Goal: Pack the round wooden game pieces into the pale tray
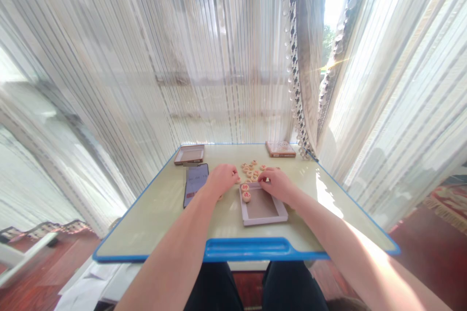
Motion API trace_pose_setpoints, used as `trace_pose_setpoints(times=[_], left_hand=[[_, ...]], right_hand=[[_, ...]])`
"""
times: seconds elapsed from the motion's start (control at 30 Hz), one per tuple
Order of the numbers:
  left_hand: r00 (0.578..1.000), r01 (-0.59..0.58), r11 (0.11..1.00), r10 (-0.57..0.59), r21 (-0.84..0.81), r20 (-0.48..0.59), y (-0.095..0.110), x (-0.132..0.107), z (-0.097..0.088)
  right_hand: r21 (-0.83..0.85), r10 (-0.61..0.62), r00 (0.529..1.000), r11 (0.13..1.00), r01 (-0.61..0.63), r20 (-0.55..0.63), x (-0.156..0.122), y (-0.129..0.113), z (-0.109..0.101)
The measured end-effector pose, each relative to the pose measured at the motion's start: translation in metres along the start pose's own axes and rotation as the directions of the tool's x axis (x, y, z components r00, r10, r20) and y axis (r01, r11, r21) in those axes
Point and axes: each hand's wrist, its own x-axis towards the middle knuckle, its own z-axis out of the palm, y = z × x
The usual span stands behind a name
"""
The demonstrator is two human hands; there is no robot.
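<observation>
A shallow white-rimmed tray [268,219] lies in the middle of the small table, with two round wooden game pieces [245,192] in its far left corner. Several more round pieces [251,169] lie loose on the table just beyond it. My left hand [222,180] rests knuckles-up at the left of the loose pieces, fingers curled down onto them; what it holds is hidden. My right hand [278,182] sits on the tray's far right corner, fingers bent and pinched near a piece.
The table [160,214] is pale green with a blue rim and a blue groove at the near edge. A phone [195,183] lies left of my left hand. A brown box part [189,154] and a patterned box [280,148] sit at the far edge. Sheer curtains surround the table.
</observation>
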Motion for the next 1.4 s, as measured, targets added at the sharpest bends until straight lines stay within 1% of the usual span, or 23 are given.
trace_pose_setpoints(times=[0.07,0.13,0.23,0.33,0.43,0.53,0.63,0.7,0.8,0.9,0.97,1.13,1.23,1.4], left_hand=[[0.998,0.045,0.999,-0.046,-0.014,-0.034,0.001,0.001,0.004],[0.993,0.089,0.996,-0.091,-0.029,-0.076,0.001,0.003,0.007],[0.988,0.096,0.994,-0.101,-0.053,-0.113,0.000,0.004,0.009],[0.990,0.025,0.996,-0.036,-0.083,-0.136,-0.002,0.002,0.009],[0.990,-0.042,0.996,0.030,-0.085,-0.139,0.000,-0.001,0.009],[0.989,-0.074,0.996,0.066,-0.054,-0.131,0.004,-0.003,0.011],[0.987,-0.116,0.993,0.112,-0.032,-0.119,0.007,-0.002,0.014],[0.983,-0.136,0.990,0.132,-0.029,-0.125,0.008,-0.001,0.014],[0.983,-0.105,0.994,0.100,-0.027,-0.152,0.007,0.000,0.014],[0.984,-0.069,0.997,0.065,-0.020,-0.168,0.005,0.001,0.014],[0.984,-0.073,0.997,0.067,-0.027,-0.165,0.005,0.001,0.014],[0.981,-0.093,0.990,0.072,-0.110,-0.181,0.007,0.001,0.015],[0.978,-0.081,0.985,0.049,-0.151,-0.205,0.011,0.001,0.014],[0.964,-0.066,0.990,0.031,-0.127,-0.264,0.016,-0.001,0.010]], right_hand=[[0.070,-0.001,1.000,0.998,0.000,0.012,0.002,0.004,-0.003],[0.088,0.020,0.999,0.996,-0.017,-0.026,0.004,0.010,-0.007],[0.004,0.056,0.992,0.998,-0.056,-0.113,0.006,0.025,-0.013],[-0.112,0.110,0.984,0.986,-0.126,-0.139,0.005,0.041,-0.021],[-0.185,0.260,0.959,0.943,-0.277,-0.109,0.002,0.049,-0.029],[-0.195,0.384,0.923,0.904,-0.382,-0.028,0.000,0.049,-0.033],[-0.137,0.438,0.899,0.892,-0.430,0.031,-0.001,0.046,-0.033],[-0.088,0.467,0.883,0.883,-0.462,0.044,0.000,0.045,-0.034],[-0.042,0.506,0.862,0.862,-0.505,0.030,0.001,0.047,-0.038],[-0.020,0.528,0.849,0.849,-0.527,0.023,0.002,0.049,-0.042],[-0.008,0.529,0.848,0.849,-0.529,0.043,0.000,0.048,-0.043],[-0.023,0.471,0.875,0.882,-0.471,0.113,-0.004,0.046,-0.041],[-0.045,0.428,0.901,0.904,-0.425,0.078,-0.005,0.046,-0.039],[-0.072,0.387,0.922,0.920,-0.385,0.017,-0.004,0.044,-0.035]])
